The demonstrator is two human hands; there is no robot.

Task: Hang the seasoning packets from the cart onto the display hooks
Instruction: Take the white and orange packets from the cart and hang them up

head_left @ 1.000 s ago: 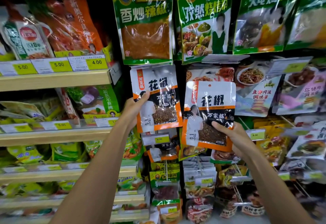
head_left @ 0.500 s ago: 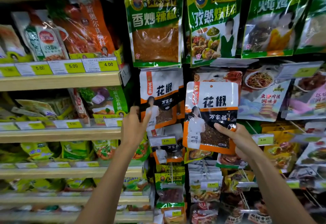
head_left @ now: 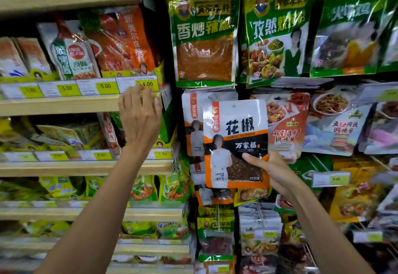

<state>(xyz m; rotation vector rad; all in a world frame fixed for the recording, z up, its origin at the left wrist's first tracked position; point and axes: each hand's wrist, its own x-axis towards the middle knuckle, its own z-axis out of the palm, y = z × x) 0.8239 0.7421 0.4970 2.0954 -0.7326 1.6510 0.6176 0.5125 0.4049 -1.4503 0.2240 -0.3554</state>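
The right hand (head_left: 274,171) grips a white, orange and black seasoning packet (head_left: 235,135) at its 5 o'clock corner, thumb (head_left: 252,157) laid across the front and the other fingers curled behind; the packet stands upright, face to the camera, with a small hole near its top edge; whether that hole sits on a hook cannot be told. A second packet of the same kind (head_left: 191,120) hangs just behind it, showing at its 9 o'clock side, partly covered by the held one. At 12 o'clock from both hangs a large green chilli packet (head_left: 204,34); at 3 o'clock of the held packet hangs a red sauce packet (head_left: 286,127), partly overlapped by it. The left hand (head_left: 139,122) is raised well apart at 9 o'clock of the held packet, back to the camera, fingers loosely spread and holding nothing; its fingertips reach up over the front edge of a wooden shelf (head_left: 64,105), just under the yellow 4.00 price tag (head_left: 146,84); whether they touch the shelf cannot be told.
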